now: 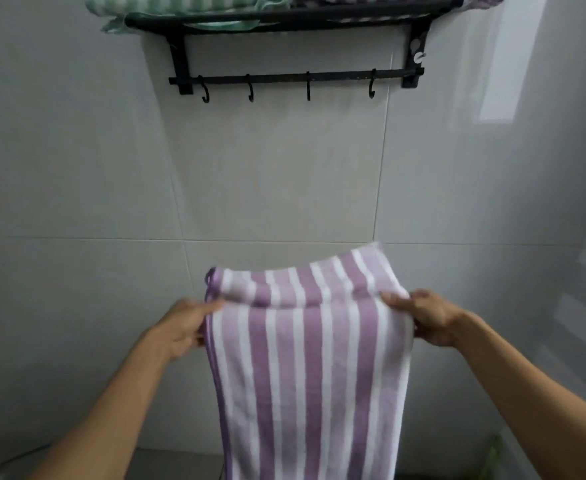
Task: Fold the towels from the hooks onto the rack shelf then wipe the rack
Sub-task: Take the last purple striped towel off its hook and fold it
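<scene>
A purple-and-white striped towel [305,358] hangs in front of me, doubled over at its top edge, well below the rack. My left hand [184,327] grips its left edge and my right hand [423,317] pinches its right edge, holding it stretched between them. The black wall rack [284,19] is mounted high on the tiled wall. On its shelf lie a green-striped towel [167,3] at the left and a purple-striped towel [388,0] at the right. The hook bar [295,77] below the shelf carries several bare hooks.
Grey-white wall tiles fill the view. A green corner of cloth [115,24] droops off the shelf's left end. A dark floor or ledge [180,465] shows at the bottom, with something green [492,455] at the lower right.
</scene>
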